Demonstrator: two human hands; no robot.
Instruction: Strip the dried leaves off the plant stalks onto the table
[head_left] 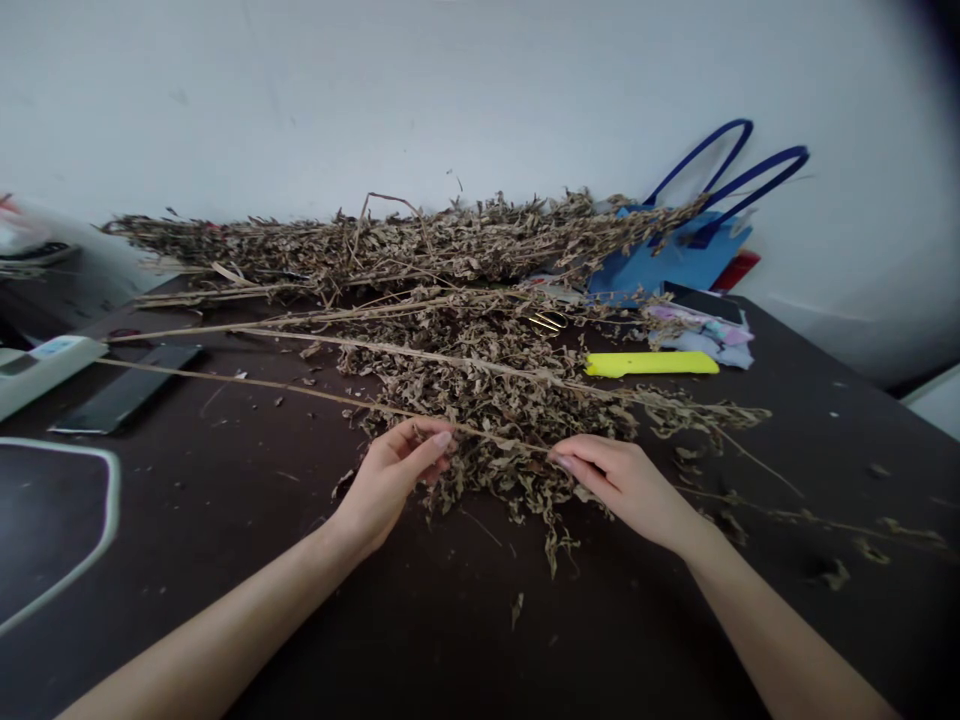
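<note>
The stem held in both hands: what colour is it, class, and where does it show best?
The stem is light brown, best seen in the head view.

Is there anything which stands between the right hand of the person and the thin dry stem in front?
Nothing visible does: the fingers of the right hand are at the thin dry stem, and the left hand is on it too. The leaf pile lies below and behind the stem.

We log the dry leaves (484,480) as grey-brown, the stems (502,438) as straw-tan. We note a dark brown table (337,640), a solid yellow object (652,364), a blue bag (679,265) with navy handles (741,125), and a lilac-and-pale-blue mottled cloth (720,340).
</note>
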